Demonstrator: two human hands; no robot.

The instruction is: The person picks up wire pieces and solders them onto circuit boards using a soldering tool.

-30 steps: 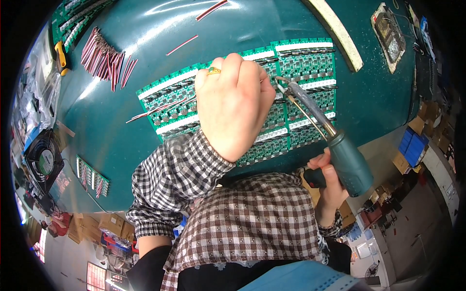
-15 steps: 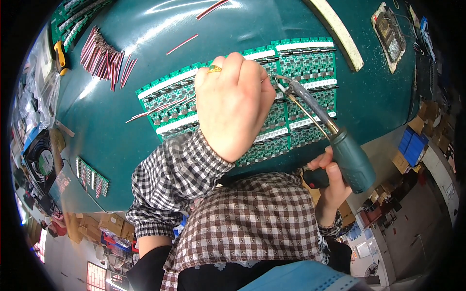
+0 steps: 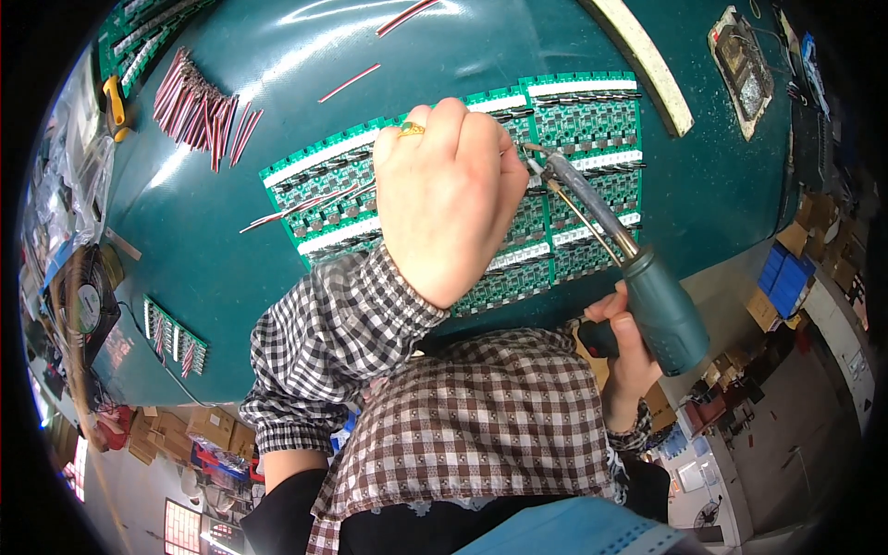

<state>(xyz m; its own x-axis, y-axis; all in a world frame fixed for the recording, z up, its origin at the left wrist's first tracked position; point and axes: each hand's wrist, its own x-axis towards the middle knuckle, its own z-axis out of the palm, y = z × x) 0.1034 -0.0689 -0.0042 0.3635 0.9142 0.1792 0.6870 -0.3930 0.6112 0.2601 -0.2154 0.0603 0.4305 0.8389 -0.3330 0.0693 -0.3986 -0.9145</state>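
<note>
My left hand point(image 3: 449, 199), a ring on one finger, is closed over the middle of a panel of green circuit boards point(image 3: 587, 120). Thin red, black and white wires point(image 3: 301, 211) stick out from under its left side; its fingertips, pinched around them, are mostly hidden. In my right hand point(image 3: 631, 351) is a soldering iron point(image 3: 668, 310) with a dark green handle and a thin metal tube alongside. The iron's tip meets the boards just right of my left fingertips. White strips and dark components run in rows across the panel.
A bundle of red, black and white wires point(image 3: 190, 106) lies at the upper left, near a yellow-handled tool point(image 3: 115, 102). One loose wire point(image 3: 350, 82) lies behind the panel. A pale curved bar point(image 3: 647, 65) and a soldering stand point(image 3: 743, 69) are at right; a small board point(image 3: 176, 335) lies left.
The soldering iron's handle and my right hand have shifted slightly left and down, while the tip stays by my left fingertips. The left hand has hardly moved.
</note>
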